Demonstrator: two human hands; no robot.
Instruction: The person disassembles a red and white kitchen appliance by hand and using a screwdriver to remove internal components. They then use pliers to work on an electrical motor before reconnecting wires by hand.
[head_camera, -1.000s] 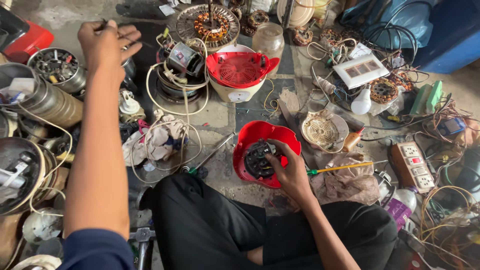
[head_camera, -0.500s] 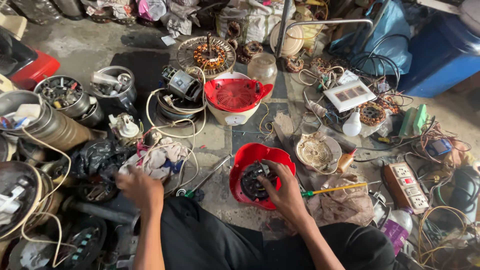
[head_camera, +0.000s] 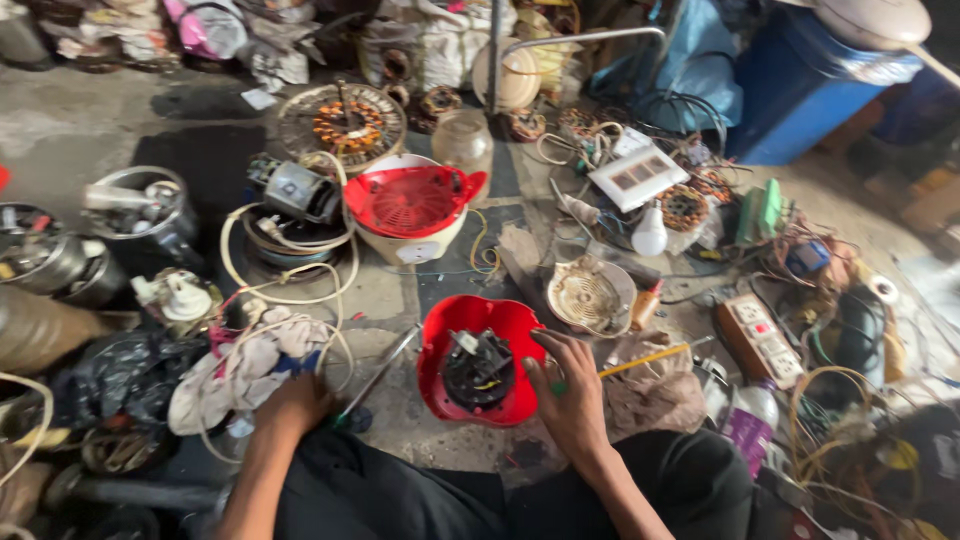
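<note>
Hands at a red housing on a cluttered floor

The right hand (head_camera: 570, 385) rested on the red housing's (head_camera: 455, 325) 3 o'clock rim, fingers spread loosely, apparently steadying it so its dark motor (head_camera: 478, 370) faced up. The left hand (head_camera: 295, 400) lay at 9 o'clock from it, on a rag (head_camera: 240, 365) beside a screwdriver (head_camera: 375, 375); whether its fingers gripped anything could not be told. A yellow pencil (head_camera: 645, 358) lay at 3 o'clock, a red-topped base (head_camera: 410, 205) at 12, and cables and parts crowded all round.
</note>
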